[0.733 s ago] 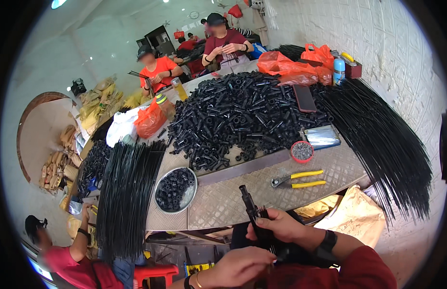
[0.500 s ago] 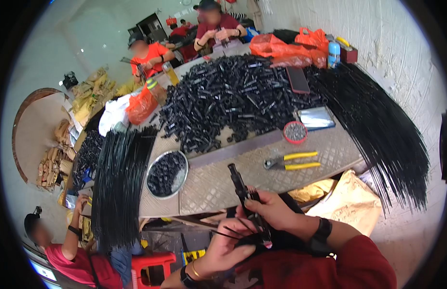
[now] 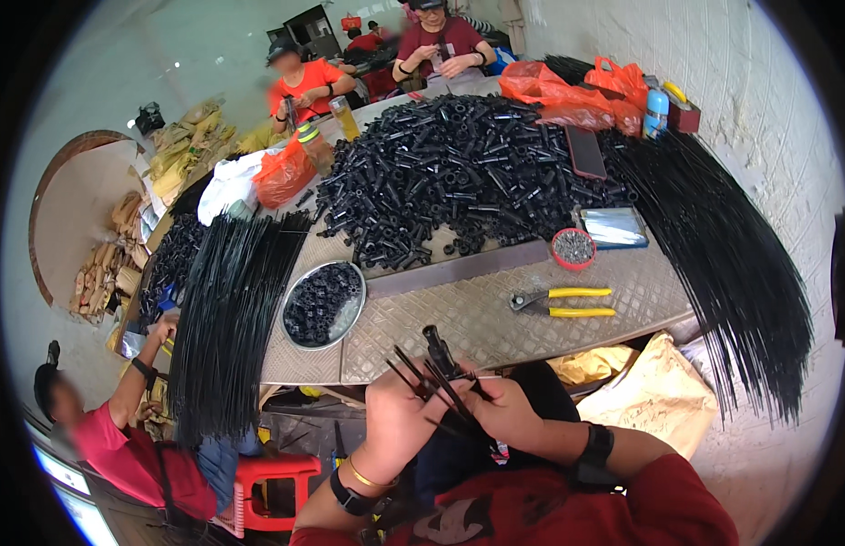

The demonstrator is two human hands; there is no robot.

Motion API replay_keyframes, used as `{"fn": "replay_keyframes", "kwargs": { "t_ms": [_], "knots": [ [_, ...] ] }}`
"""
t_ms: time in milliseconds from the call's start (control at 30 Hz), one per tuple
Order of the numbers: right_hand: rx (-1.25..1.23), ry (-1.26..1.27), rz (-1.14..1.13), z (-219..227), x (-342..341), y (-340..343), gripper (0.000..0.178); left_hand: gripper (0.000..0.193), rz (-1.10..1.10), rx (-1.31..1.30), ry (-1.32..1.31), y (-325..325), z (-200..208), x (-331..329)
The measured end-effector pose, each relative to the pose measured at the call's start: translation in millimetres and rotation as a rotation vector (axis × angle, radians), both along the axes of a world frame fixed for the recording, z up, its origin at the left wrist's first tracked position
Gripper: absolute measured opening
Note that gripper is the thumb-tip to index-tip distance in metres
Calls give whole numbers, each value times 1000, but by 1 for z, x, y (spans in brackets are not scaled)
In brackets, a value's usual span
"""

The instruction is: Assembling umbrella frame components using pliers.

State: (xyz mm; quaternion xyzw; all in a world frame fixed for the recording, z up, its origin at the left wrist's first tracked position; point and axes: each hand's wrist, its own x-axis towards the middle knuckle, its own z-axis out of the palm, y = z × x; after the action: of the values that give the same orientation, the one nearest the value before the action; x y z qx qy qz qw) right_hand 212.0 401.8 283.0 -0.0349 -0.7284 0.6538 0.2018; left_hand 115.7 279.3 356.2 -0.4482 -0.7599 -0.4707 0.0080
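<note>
In front of my body, below the near table edge, my two hands are close together. My left hand (image 3: 393, 411) is closed around several thin black rods (image 3: 450, 389), whose ends stick up and fan out past the fingers. My right hand (image 3: 509, 414) is closed on a black tubular plastic part (image 3: 437, 344), which points up and slightly left from between the hands. Fingers and rods hide the lower part of the tube, and whether a rod sits inside it cannot be seen.
On the table lie a large heap of black tubular parts (image 3: 459, 173), a metal bowl of small black pieces (image 3: 324, 305), yellow-handled pliers (image 3: 568, 302), a red dish of metal bits (image 3: 573, 247), a phone (image 3: 586, 152) and rod bundles (image 3: 236, 309) (image 3: 723, 255). Co-workers sit around.
My left hand has risen and turned, bringing its rods up beside the black tube. My right hand and the tube have dropped a little. The view has shifted slightly.
</note>
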Motion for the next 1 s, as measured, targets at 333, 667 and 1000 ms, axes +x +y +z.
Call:
{"fn": "replay_keyframes", "kwargs": {
  "t_ms": [333,667,1000],
  "knots": [
    [-93,-23,-6,-8,9,-9,30,28,-8,42,-52,-11,-5,-9],
    [169,-110,78,9,1,6,20,25,-118,46,-133,-22,-24,-24],
    [-22,-37,106,4,-13,-2,19,28,-17,86,-399,-20,-27,-11]
  ]
}}
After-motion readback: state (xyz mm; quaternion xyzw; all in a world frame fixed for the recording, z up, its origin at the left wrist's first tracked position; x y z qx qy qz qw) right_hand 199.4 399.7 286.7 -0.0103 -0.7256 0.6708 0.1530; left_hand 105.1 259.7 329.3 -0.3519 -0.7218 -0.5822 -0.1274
